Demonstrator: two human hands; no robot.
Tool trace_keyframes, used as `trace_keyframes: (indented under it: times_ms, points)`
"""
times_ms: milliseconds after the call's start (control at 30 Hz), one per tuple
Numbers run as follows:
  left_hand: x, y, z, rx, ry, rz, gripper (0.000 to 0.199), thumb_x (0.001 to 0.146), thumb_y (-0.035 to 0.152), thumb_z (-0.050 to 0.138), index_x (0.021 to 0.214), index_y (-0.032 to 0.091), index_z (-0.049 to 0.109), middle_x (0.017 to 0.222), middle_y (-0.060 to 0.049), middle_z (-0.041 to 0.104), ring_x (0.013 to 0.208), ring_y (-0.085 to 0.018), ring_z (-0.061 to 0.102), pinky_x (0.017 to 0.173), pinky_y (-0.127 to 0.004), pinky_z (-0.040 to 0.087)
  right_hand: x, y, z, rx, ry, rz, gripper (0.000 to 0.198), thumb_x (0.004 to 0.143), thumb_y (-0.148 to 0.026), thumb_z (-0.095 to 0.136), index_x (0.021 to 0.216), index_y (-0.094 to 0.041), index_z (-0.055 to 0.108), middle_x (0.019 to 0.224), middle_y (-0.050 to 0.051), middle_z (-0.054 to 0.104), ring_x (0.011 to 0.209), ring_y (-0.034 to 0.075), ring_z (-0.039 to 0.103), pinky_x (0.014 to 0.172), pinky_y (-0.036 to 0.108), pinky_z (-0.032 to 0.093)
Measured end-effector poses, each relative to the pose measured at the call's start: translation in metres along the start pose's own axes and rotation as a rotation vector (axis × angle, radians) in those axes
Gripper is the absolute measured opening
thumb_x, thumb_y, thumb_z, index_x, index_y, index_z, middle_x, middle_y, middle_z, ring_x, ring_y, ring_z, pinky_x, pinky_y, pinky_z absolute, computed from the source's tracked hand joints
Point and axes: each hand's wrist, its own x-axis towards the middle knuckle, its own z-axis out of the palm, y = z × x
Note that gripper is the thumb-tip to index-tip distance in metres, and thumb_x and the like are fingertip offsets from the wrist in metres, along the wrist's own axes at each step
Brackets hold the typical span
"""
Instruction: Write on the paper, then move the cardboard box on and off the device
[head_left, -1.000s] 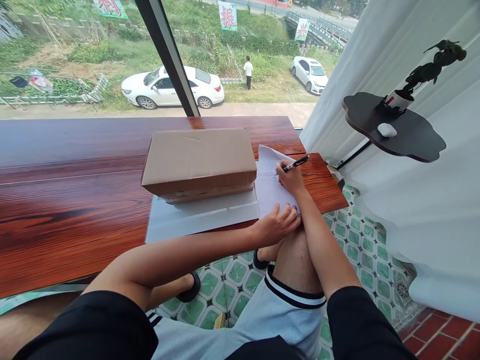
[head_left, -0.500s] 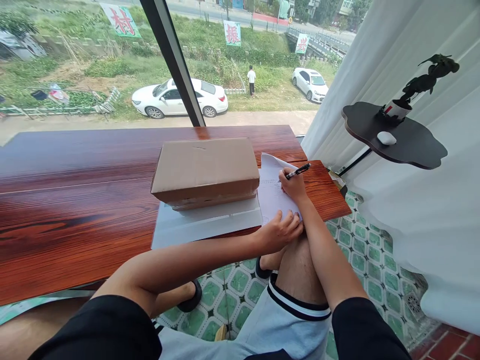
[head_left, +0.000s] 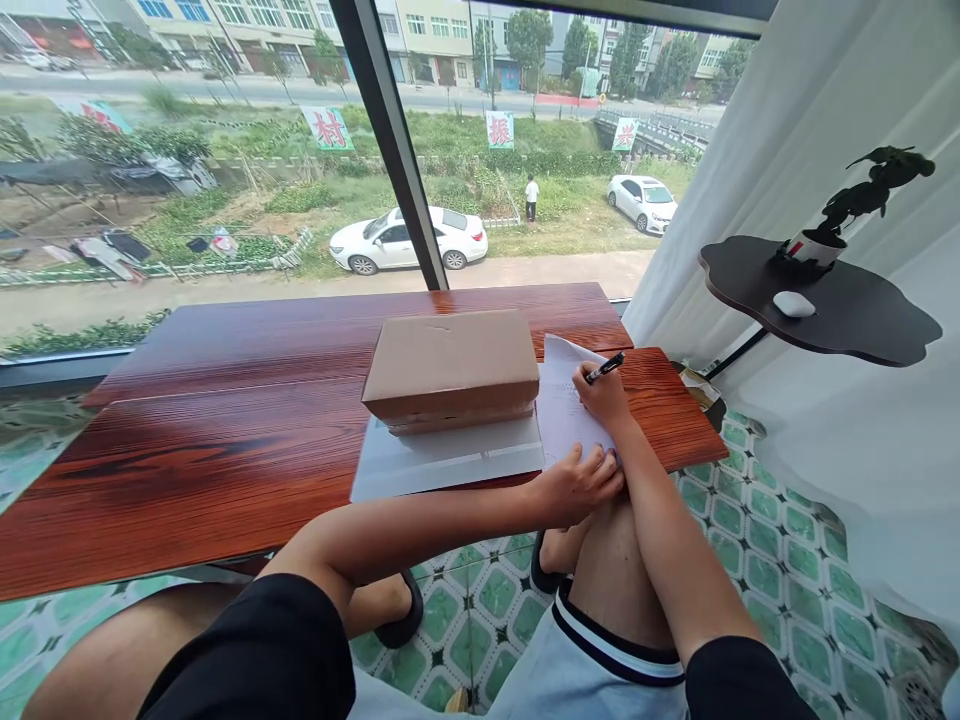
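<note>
My right hand (head_left: 602, 393) is closed around a black pen (head_left: 606, 367), its tip down at a sheet of paper (head_left: 562, 400) that carries lines of small writing. Near the paper's lower edge lies my left hand (head_left: 581, 480), fingers stretched out and resting on the sheet, close to my right forearm. To the left of the sheet a brown cardboard box (head_left: 454, 362) sits on a pale flat sheet or folder (head_left: 450, 465). The pen's tip is mostly hidden by my fingers.
The reddish wooden table (head_left: 247, 440) stretches left beneath a window. To the right a small dark shelf table (head_left: 847, 310) bears a potted plant (head_left: 814, 248) and a white computer mouse (head_left: 793, 304), before a white curtain (head_left: 795, 150). Outside are white cars and a person.
The view has tilted up and turned left, so things appear lower and further right. My right hand keeps the pen on the paper; my left stays at the sheet's lower edge.
</note>
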Motion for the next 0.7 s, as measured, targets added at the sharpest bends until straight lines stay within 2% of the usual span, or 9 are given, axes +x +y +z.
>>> trace_keyframes:
  times_ms: [100,200,300,367,467,600,700]
  points:
    - [0.0,0.001,0.002,0.034,0.001,0.007,0.046,0.097,0.026,0.042,0.139,0.009,0.049,0.138,-0.02,0.057,0.12,-0.032,0.058,0.089,-0.046,0.051,0.001,0.001,-0.002,0.016,0.059,-0.039,0.037,0.093,-0.035,0.044,0.061,-0.022,0.032,0.051,-0.003,0.039,0.052,0.013,0.039,0.059,0.028,0.033]
    - [0.0,0.003,0.0,0.103,0.005,0.016,0.044,0.098,0.023,0.038,0.138,0.01,0.051,0.136,-0.018,0.059,0.119,-0.031,0.059,0.087,-0.045,0.052,0.002,0.001,-0.005,-0.037,0.159,-0.098,0.037,0.097,-0.044,0.045,0.067,-0.021,0.04,0.058,-0.002,0.045,0.057,0.013,0.043,0.064,0.029,0.034]
    - [0.001,0.003,-0.005,0.132,-0.028,0.023,0.042,0.098,0.021,0.038,0.137,0.011,0.052,0.135,-0.018,0.06,0.119,-0.03,0.059,0.087,-0.044,0.053,0.0,0.0,-0.008,-0.1,0.131,-0.13,0.039,0.099,-0.055,0.048,0.081,-0.021,0.053,0.065,-0.001,0.055,0.061,0.014,0.05,0.064,0.028,0.034]
    - [0.002,0.003,-0.006,0.154,-0.009,0.023,0.04,0.098,0.021,0.039,0.135,0.011,0.054,0.134,-0.017,0.061,0.118,-0.029,0.06,0.086,-0.044,0.054,0.0,-0.002,-0.009,-0.107,0.095,-0.17,0.038,0.099,-0.057,0.048,0.09,-0.021,0.058,0.077,0.001,0.063,0.072,0.017,0.058,0.068,0.027,0.037]
    - [0.001,0.002,-0.004,0.187,0.047,0.018,0.039,0.098,0.02,0.04,0.132,0.011,0.056,0.132,-0.016,0.063,0.115,-0.029,0.062,0.085,-0.043,0.054,0.0,-0.004,-0.01,-0.13,0.067,-0.226,0.033,0.1,-0.05,0.049,0.102,-0.021,0.064,0.095,0.005,0.068,0.091,0.02,0.064,0.074,0.028,0.041]
    - [-0.002,0.0,-0.002,0.136,0.003,0.037,0.043,0.098,0.025,0.042,0.137,0.009,0.053,0.137,-0.02,0.059,0.121,-0.031,0.06,0.09,-0.044,0.051,0.002,-0.008,-0.009,-0.202,0.024,-0.213,0.023,0.099,-0.036,0.055,0.114,-0.023,0.067,0.102,0.005,0.068,0.092,0.02,0.064,0.07,0.029,0.042]
    - [-0.007,-0.004,-0.007,0.088,0.0,0.035,0.045,0.098,0.027,0.042,0.138,0.01,0.052,0.141,-0.02,0.056,0.125,-0.031,0.057,0.097,-0.045,0.048,0.002,-0.01,-0.006,-0.227,-0.007,-0.234,0.026,0.097,-0.024,0.055,0.12,-0.025,0.066,0.109,0.005,0.068,0.099,0.021,0.064,0.074,0.03,0.045]
